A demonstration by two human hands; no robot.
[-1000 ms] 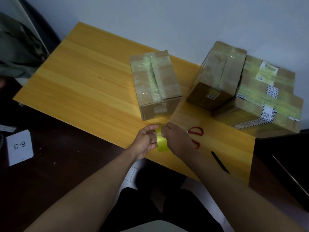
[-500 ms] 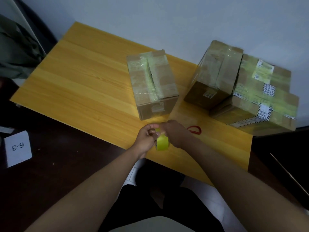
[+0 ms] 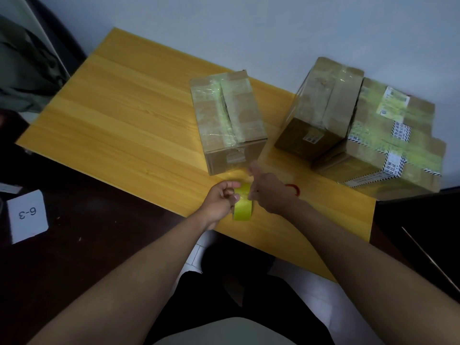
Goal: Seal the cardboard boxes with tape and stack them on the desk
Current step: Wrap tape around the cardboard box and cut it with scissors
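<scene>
On the yellow wooden desk (image 3: 119, 113) stands a taped cardboard box (image 3: 229, 120), just beyond my hands. To its right a second taped box (image 3: 321, 108) leans against a larger box (image 3: 390, 143) with labels and striped tape. My left hand (image 3: 221, 201) grips a yellow-green tape roll (image 3: 243, 206) near the desk's front edge. My right hand (image 3: 270, 192) is right beside the roll, blurred, its fingers reaching toward the near box and seeming to pinch the tape's loose end. A faint clear strip appears to stretch up from it.
Red scissor handles (image 3: 295, 189) peek out behind my right hand. A white card marked 6-3 (image 3: 27, 215) lies on the dark floor at left. A green cloth (image 3: 22, 70) hangs at far left. A dark surface (image 3: 418, 220) borders the desk's right end.
My right hand has moved from the roll up and away toward the near box, apparently drawing tape out. My left hand kept the roll. The view shifted slightly.
</scene>
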